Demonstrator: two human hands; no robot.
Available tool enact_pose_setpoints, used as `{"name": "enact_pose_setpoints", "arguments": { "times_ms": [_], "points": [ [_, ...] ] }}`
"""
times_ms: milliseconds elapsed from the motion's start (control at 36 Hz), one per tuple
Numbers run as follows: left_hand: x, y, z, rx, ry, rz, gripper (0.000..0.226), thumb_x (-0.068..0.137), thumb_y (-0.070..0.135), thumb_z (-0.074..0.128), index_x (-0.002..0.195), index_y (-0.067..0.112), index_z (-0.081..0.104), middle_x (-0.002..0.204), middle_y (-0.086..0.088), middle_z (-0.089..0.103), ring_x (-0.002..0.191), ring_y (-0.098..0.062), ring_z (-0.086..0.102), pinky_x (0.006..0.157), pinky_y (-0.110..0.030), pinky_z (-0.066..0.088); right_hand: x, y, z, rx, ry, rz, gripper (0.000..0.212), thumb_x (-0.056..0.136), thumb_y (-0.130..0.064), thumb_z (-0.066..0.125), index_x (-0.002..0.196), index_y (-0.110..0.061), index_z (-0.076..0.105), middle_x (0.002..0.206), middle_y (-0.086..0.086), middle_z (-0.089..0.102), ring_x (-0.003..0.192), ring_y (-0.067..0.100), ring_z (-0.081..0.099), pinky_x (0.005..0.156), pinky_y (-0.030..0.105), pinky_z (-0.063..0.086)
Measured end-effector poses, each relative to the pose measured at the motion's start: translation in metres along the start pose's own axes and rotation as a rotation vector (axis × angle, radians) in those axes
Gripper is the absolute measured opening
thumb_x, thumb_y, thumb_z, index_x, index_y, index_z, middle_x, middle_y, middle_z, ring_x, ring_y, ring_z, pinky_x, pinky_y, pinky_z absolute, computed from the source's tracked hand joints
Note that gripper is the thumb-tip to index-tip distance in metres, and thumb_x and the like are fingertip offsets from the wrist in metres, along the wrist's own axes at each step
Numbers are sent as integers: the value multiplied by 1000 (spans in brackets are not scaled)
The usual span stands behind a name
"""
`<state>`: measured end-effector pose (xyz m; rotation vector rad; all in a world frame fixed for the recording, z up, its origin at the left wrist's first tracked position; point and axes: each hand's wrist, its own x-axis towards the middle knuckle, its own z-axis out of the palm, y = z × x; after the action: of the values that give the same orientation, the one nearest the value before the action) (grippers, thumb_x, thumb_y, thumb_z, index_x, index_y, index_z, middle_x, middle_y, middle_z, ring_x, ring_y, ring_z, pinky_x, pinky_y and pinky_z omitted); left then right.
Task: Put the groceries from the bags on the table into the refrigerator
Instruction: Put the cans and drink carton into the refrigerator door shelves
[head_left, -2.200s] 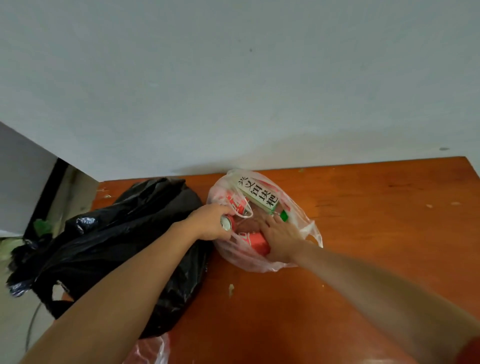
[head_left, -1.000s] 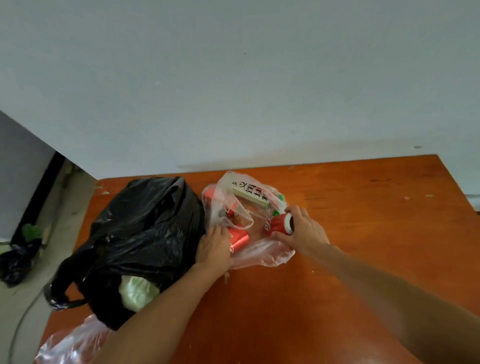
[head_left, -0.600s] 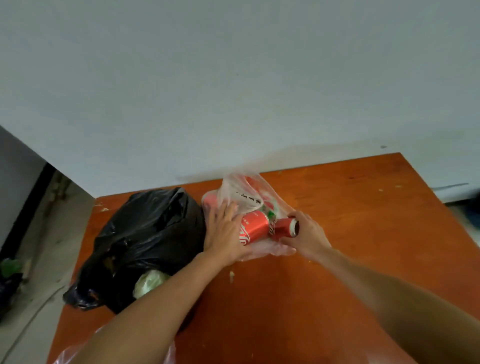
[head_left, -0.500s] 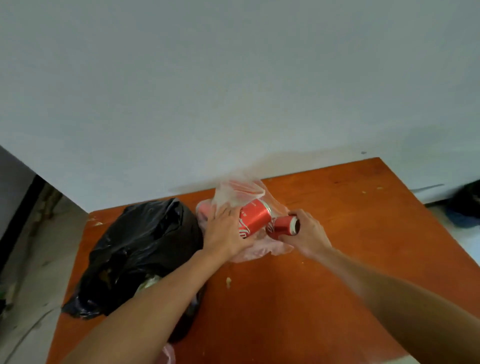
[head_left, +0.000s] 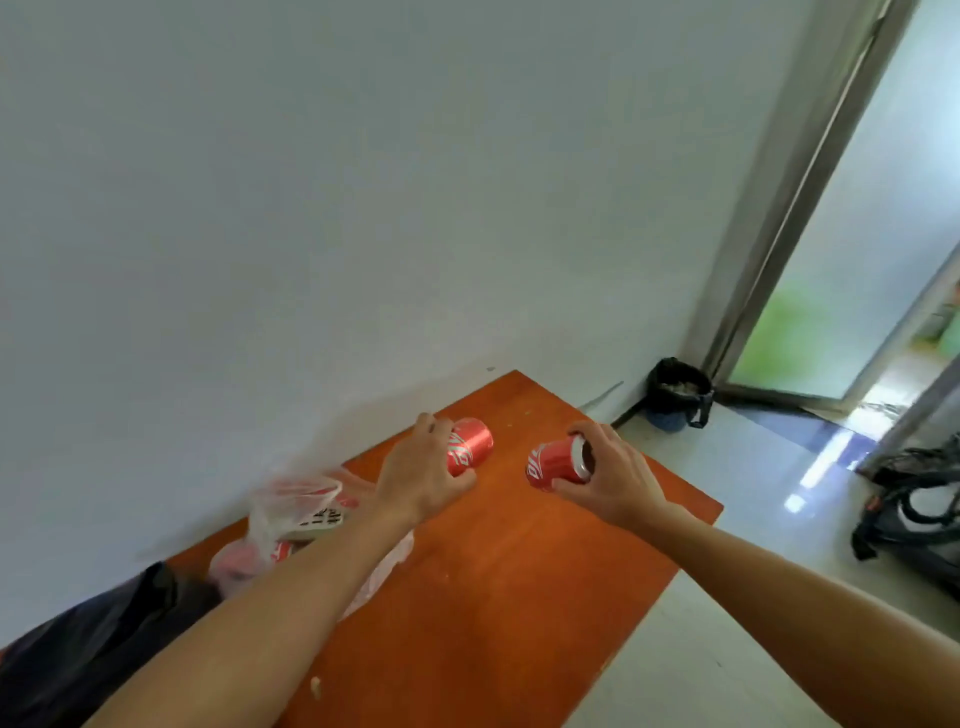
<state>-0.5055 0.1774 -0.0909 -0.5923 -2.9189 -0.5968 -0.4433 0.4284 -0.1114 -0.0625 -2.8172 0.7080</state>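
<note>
**Two cans held over the counter**

At frame centre, the left hand (head_left: 421, 478) grips a red metal soda can (head_left: 470, 447) and the right hand (head_left: 613, 478) grips a second red soda can (head_left: 553, 465), both above the orange wooden counter (head_left: 519, 571). A clear plastic bag (head_left: 291, 514) holding more groceries lies at lower left, beside a black plastic bag (head_left: 93, 644).

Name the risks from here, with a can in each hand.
1. The right hand holds the right can sideways near its top end; it may slip and fall to the table or floor.
2. The left hand grips the left can while its forearm crosses the clear bag; pulling back may drag the bag.
3. A strapped dark bag lies on the floor at right: a possible trip hazard.
</note>
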Motion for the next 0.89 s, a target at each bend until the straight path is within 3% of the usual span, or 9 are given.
{"name": "enact_pose_setpoints", "arguments": {
  "times_ms": [167, 361, 556, 694, 806, 889],
  "points": [
    [9, 110, 24, 38, -32, 265, 66, 80, 53, 66, 134, 22, 43, 124, -1, 51, 102, -20, 61, 81, -27, 55, -58, 70, -83, -67, 84, 102, 81, 66, -62, 72, 131, -28, 40, 120, -3, 53, 91, 14, 52, 77, 25, 47],
    [1, 286, 75, -30, -135, 534, 53, 73, 48, 72, 114, 21, 50, 105, 0, 58, 83, -18, 62, 70, -29, 56, -184, 181, -194, -141, 189, 276, 92, 56, -80, 54, 130, -26, 44, 120, -3, 57, 97, 18, 58, 78, 24, 47],
    [-36, 456, 147, -77, -189, 772, 58, 76, 48, 70, 123, 18, 50, 115, 0, 49, 93, -20, 59, 73, -23, 45, -300, 285, -289, -191, 308, 449, 89, 57, -79, 57, 128, -27, 48, 118, -3, 60, 97, 18, 61, 84, 31, 55],
    [-54, 569, 180, -93, -229, 938, 60, 78, 50, 67, 125, 19, 48, 117, 0, 49, 96, -21, 59, 77, -28, 50, -367, 340, -344, -254, 377, 572, 84, 59, -76, 59, 127, -27, 48, 113, -4, 58, 87, 12, 53, 74, 19, 43],
    [-55, 650, 209, -127, -246, 1040, 53, 76, 48, 65, 117, 19, 49, 109, 2, 49, 88, -19, 57, 67, -25, 40, -412, 385, -379, -302, 442, 684, 69, 66, -56, 77, 122, -27, 51, 106, -5, 59, 83, 14, 56, 72, 25, 49],
    [-51, 706, 233, -149, -258, 1115, 52, 77, 48, 65, 117, 19, 49, 109, 1, 50, 84, -14, 52, 67, -22, 35, -437, 422, -402, -299, 464, 745, 68, 63, -60, 72, 120, -30, 49, 104, -7, 58, 86, 16, 60, 73, 32, 57]
  ]
}}
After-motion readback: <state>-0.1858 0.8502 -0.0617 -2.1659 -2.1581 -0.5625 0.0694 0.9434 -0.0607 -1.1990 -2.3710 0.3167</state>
